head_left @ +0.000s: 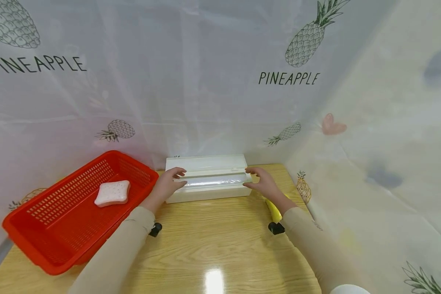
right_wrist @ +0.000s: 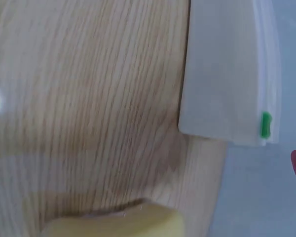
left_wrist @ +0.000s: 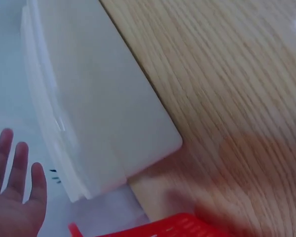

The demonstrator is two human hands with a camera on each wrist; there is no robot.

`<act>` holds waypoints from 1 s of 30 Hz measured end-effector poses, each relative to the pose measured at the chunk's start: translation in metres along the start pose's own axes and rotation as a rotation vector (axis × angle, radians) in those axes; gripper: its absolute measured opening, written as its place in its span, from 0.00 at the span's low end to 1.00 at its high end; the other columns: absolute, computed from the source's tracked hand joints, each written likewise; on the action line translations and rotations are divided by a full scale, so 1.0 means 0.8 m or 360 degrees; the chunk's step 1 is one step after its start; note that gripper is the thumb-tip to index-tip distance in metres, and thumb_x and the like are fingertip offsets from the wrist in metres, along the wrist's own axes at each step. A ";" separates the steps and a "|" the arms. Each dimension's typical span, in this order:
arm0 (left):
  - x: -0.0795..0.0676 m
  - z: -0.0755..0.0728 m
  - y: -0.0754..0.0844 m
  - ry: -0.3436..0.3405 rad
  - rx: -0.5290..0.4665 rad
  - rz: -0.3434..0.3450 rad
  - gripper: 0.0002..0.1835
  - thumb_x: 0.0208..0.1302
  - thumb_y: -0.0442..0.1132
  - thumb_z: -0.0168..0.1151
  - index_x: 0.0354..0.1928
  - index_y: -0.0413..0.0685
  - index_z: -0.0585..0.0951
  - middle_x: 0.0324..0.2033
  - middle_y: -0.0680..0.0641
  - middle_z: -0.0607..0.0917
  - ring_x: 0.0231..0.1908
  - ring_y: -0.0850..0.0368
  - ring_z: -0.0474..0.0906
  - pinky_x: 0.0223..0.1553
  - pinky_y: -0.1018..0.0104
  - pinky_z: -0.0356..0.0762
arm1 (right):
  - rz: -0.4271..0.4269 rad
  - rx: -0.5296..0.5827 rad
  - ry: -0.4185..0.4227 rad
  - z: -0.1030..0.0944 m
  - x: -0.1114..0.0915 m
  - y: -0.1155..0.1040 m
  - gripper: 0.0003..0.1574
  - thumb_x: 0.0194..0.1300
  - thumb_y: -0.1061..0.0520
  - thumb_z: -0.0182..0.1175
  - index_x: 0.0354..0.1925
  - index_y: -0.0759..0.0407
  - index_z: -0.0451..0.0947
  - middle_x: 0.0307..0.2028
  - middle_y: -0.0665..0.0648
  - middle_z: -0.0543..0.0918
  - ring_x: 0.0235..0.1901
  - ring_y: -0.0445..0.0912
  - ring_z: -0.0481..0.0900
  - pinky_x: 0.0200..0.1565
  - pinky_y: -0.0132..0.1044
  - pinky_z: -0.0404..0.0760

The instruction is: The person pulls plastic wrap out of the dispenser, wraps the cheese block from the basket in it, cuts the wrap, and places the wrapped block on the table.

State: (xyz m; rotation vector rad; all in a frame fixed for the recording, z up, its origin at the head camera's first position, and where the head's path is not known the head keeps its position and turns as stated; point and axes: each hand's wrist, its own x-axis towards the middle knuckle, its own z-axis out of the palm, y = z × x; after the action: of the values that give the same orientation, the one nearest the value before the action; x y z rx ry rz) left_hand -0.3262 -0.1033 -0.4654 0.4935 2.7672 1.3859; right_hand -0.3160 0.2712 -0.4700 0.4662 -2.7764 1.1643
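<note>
A long white cling film dispenser (head_left: 209, 194) lies at the back of the table, its lid (head_left: 206, 164) tipped up toward the curtain. Inside shows a shiny roll of cling film (head_left: 217, 181). My left hand (head_left: 165, 185) is over the dispenser's left end, thumb and fingers apart; the left wrist view has its fingers (left_wrist: 19, 170) extended beside the box. At the other end hovers my right hand (head_left: 266, 185), also with a gap between thumb and fingers. Near that end, a green slider (right_wrist: 266, 125) sits on the edge in the right wrist view.
To the left stands a red plastic basket (head_left: 16, 226) with a pale pink sponge (head_left: 112, 193) in it. A yellow object (head_left: 273, 210) lies partly hidden under my right forearm. Behind the wooden table (head_left: 191, 245) hangs a pineapple-print curtain (head_left: 213, 102).
</note>
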 end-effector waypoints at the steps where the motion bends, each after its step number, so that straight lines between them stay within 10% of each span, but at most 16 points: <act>1: 0.004 0.000 -0.005 -0.0031 0.0030 -0.0001 0.24 0.62 0.36 0.67 0.59 0.39 0.75 0.53 0.38 0.79 0.52 0.40 0.74 0.53 0.49 0.75 | 0.0004 -0.0002 -0.0039 0.005 0.005 -0.001 0.35 0.60 0.54 0.70 0.62 0.65 0.71 0.59 0.61 0.76 0.59 0.60 0.70 0.61 0.58 0.67; 17: 0.026 -0.011 -0.036 -0.0277 0.0613 0.0080 0.22 0.59 0.36 0.70 0.56 0.39 0.80 0.52 0.38 0.81 0.54 0.40 0.75 0.59 0.48 0.69 | 0.0080 -0.0275 -0.0274 0.046 0.044 0.004 0.29 0.64 0.54 0.67 0.61 0.61 0.75 0.60 0.60 0.76 0.62 0.57 0.69 0.63 0.52 0.65; 30: 0.035 -0.012 -0.047 -0.0217 0.0776 0.0132 0.12 0.59 0.31 0.68 0.45 0.37 0.86 0.38 0.42 0.83 0.41 0.46 0.79 0.48 0.53 0.77 | -0.0056 -0.0502 -0.0213 0.054 0.054 0.010 0.25 0.63 0.51 0.67 0.55 0.61 0.80 0.54 0.60 0.80 0.57 0.56 0.74 0.61 0.51 0.69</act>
State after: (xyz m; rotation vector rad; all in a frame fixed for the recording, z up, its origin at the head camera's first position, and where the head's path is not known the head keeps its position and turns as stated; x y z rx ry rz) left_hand -0.3647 -0.1237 -0.4848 0.6857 2.9835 0.6394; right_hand -0.3579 0.2354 -0.4974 0.5738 -2.9750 0.6910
